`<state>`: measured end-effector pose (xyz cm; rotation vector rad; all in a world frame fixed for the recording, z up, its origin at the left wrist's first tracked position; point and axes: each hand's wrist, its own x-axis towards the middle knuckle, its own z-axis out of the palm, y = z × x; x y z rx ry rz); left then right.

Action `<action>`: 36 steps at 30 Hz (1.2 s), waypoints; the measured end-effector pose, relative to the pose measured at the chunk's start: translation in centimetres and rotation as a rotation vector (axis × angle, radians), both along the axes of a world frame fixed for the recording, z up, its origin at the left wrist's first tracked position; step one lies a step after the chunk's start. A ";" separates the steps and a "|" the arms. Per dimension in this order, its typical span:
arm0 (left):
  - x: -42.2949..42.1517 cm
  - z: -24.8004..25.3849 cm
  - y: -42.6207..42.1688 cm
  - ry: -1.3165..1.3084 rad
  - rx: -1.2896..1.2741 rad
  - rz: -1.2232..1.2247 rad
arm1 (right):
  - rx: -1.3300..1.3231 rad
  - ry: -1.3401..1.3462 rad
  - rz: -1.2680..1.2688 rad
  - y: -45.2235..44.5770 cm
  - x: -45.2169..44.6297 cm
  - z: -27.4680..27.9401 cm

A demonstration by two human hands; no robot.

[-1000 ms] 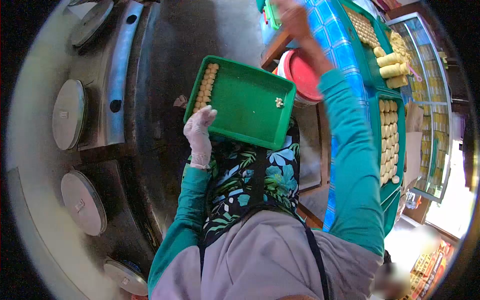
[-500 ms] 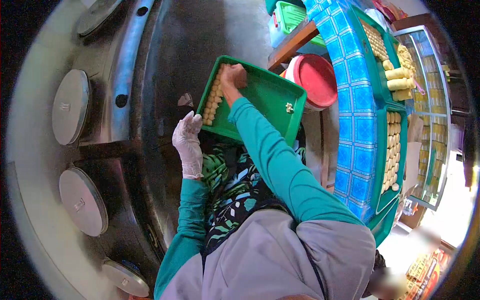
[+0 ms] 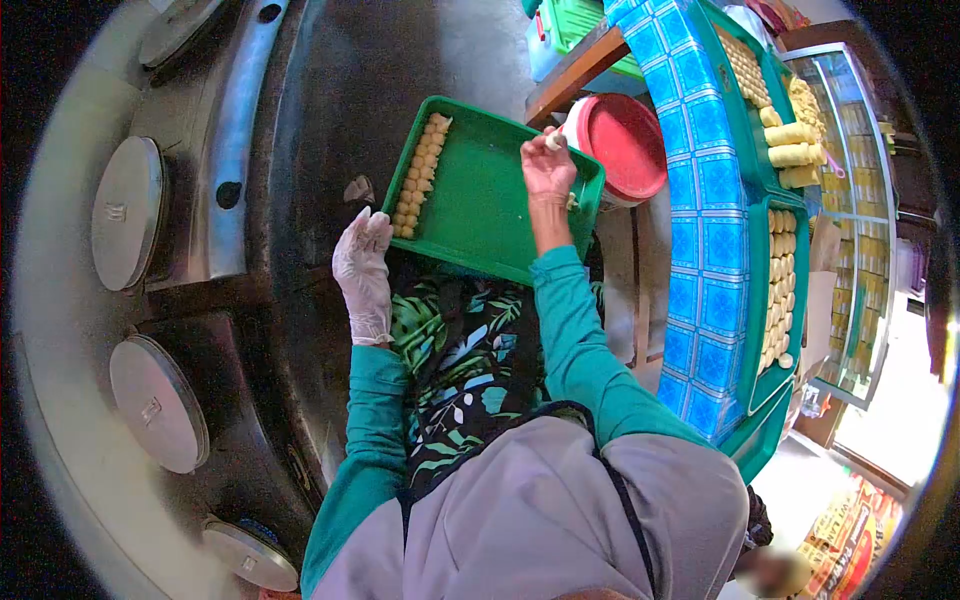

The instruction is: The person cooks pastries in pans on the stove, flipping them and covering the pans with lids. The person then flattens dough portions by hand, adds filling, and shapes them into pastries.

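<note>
A green tray point(image 3: 480, 190) rests over my lap, with small round dough pieces point(image 3: 415, 185) lined up in rows along its left side. My right hand point(image 3: 548, 175), bare, is raised above the tray's right end, fingers pinched around a small pale dough piece point(image 3: 555, 141). Beside that wrist, a few white crumbly bits point(image 3: 572, 201) lie in the tray, partly covered. My left hand point(image 3: 362, 265), in a white glove, is at the tray's near left corner with its fingers curled together; whatever they may hold is hidden.
Right of the tray stands a red-lidded bucket point(image 3: 625, 150). A table with a blue checked cloth point(image 3: 697, 260) bears green trays of dough pieces point(image 3: 780, 290) and pale rolls point(image 3: 793, 145). Round metal lids point(image 3: 128, 212) line the left side. A glass cabinet point(image 3: 845, 220) stands beyond the table.
My right hand has moved from the dough rows on the left to the tray's right end and now pinches a pale piece. My left hand stays by the corner.
</note>
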<state>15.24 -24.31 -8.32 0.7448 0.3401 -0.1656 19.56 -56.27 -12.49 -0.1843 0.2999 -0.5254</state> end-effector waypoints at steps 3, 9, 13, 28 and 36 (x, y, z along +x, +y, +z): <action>0.0 -0.5 -0.1 -0.039 0.022 -0.019 | -0.799 0.652 0.168 1.0 -0.4 -0.2; 0.0 -0.6 0.1 -0.024 0.033 -0.027 | -1.842 0.574 -0.134 2.6 2.4 -3.0; 0.0 -0.3 -0.2 -0.057 0.056 -0.028 | -2.341 0.690 -0.175 2.4 2.8 -3.8; 0.1 -0.9 -0.2 -0.048 0.060 -0.040 | -1.994 0.692 0.064 -1.1 -5.9 0.2; -0.2 -0.9 -0.5 -0.086 0.106 -0.059 | -2.306 0.674 0.056 2.2 -11.6 -1.5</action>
